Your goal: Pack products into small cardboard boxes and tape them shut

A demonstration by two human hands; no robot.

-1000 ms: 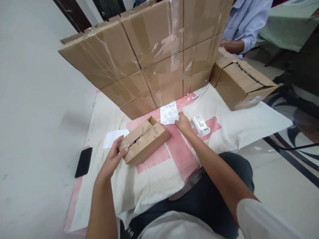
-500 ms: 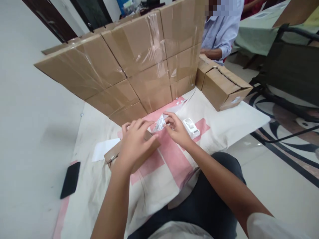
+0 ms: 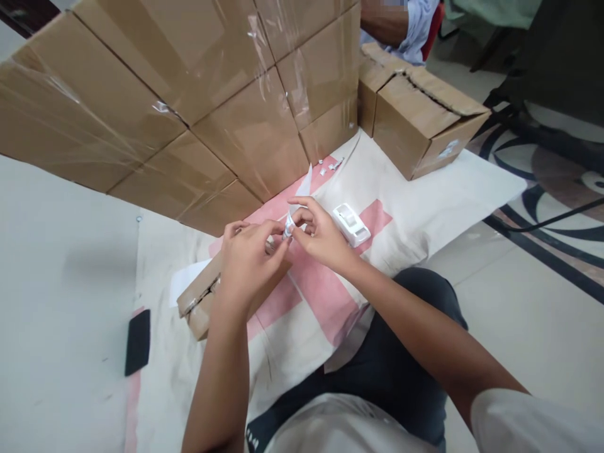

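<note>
A wall of taped cardboard cartons (image 3: 189,107) fills the upper left of the frame, with a torn-open carton (image 3: 419,119) at upper right, beside another person's sleeve (image 3: 415,31). A pink-and-cream cloth (image 3: 415,207) spreads across the middle. At centre left a small cardboard box (image 3: 198,302) lies on it, partly under the left hand (image 3: 248,261). The left hand and the right hand (image 3: 321,242) meet at centre, both pinching a curled white sticker sheet (image 3: 295,211) above the cloth. Just right lies a white label printer (image 3: 352,224); a black phone (image 3: 138,341) lies at lower left.
</note>
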